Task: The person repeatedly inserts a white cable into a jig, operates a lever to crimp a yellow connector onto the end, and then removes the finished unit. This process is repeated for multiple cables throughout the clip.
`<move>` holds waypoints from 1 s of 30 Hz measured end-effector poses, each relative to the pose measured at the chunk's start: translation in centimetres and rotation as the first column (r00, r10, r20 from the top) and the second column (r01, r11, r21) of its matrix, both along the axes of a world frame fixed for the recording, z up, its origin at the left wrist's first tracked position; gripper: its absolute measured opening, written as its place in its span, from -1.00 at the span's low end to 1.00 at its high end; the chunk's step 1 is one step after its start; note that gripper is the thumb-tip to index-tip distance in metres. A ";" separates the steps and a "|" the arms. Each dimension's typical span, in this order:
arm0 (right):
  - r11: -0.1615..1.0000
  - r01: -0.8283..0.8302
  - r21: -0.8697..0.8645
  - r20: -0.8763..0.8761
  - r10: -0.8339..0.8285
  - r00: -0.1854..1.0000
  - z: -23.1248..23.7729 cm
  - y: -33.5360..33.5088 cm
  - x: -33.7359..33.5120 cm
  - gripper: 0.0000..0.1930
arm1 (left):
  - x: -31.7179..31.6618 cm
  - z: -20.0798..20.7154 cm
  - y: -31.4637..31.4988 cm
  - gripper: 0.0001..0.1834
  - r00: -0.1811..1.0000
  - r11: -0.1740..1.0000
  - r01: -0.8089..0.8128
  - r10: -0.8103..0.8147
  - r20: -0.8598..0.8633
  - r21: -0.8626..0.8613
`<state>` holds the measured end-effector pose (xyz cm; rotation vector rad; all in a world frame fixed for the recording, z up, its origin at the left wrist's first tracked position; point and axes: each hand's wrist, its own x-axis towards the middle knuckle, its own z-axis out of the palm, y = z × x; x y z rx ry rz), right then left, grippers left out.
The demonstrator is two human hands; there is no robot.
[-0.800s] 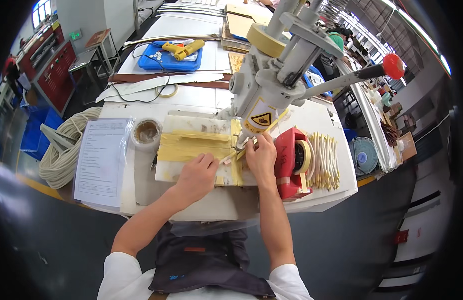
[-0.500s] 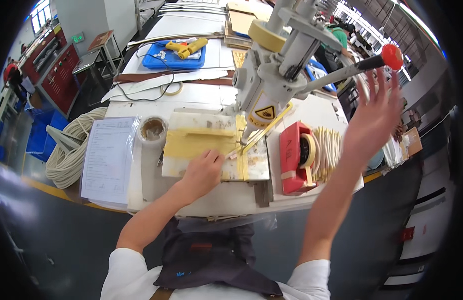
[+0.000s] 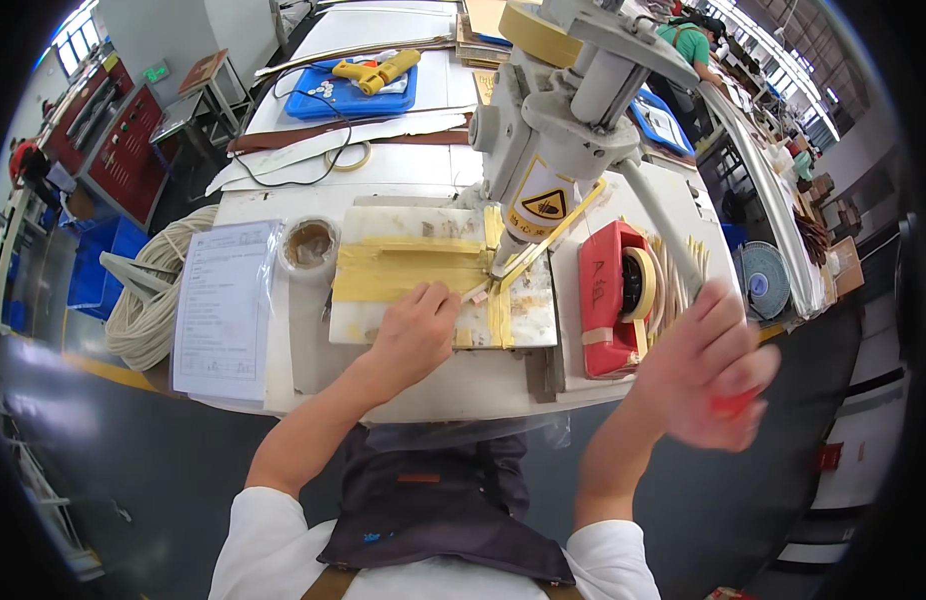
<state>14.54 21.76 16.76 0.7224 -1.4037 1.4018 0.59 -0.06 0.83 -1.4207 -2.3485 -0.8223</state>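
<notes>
My right hand (image 3: 711, 370) is closed around the red knob (image 3: 733, 403) at the end of the grey lever (image 3: 668, 225), which slants down toward me. The lever belongs to a grey hand press (image 3: 563, 130) with a yellow warning label. Under its punch tip (image 3: 500, 266) lies a white board (image 3: 438, 220) partly covered with yellow tape. My left hand (image 3: 418, 325) rests on the board, fingers pinched on a thin pale strip (image 3: 476, 291) that runs toward the punch. Much of the strip is hidden by the fingers.
Right of the board stands a red tape dispenser (image 3: 608, 300) beside a bundle of cream cords (image 3: 691, 262). To the left are a round tub (image 3: 309, 246), a printed sheet (image 3: 225, 310) and coiled cord (image 3: 148, 310). A blue tray (image 3: 328, 103) holds a yellow glue gun (image 3: 380, 72).
My right hand, open near the raised knob before, has closed on it and brought the lever down toward me. My left hand stays at about the same place on the board.
</notes>
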 end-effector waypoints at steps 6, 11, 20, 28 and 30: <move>0.997 0.070 0.044 0.065 -0.073 0.995 -0.3 0.4 0.6 -0.59 | -0.3 -0.1 0.0 -0.71 1.000 1.000 -0.005 0.005 0.020 0.016; 0.982 -0.068 -0.174 0.182 0.099 0.978 8.7 2.7 -3.5 -0.56 | -0.5 -0.2 -0.8 -0.77 0.984 0.976 -0.098 0.065 0.168 0.197; 0.912 0.405 0.064 0.330 -0.402 0.854 8.3 2.5 -8.7 -0.60 | -0.7 0.8 -1.5 -0.77 0.846 0.933 -0.243 0.070 0.529 0.265; 0.559 0.350 0.751 0.498 -0.829 0.256 -12.7 -0.8 -6.1 -0.68 | -0.5 0.1 -1.7 -0.77 0.821 0.917 -0.252 0.034 0.569 0.309; 0.553 0.281 0.785 0.488 -0.830 0.271 -14.1 -0.6 -6.9 -0.67 | -0.5 0.0 -1.8 -0.77 0.820 0.916 -0.249 0.027 0.571 0.315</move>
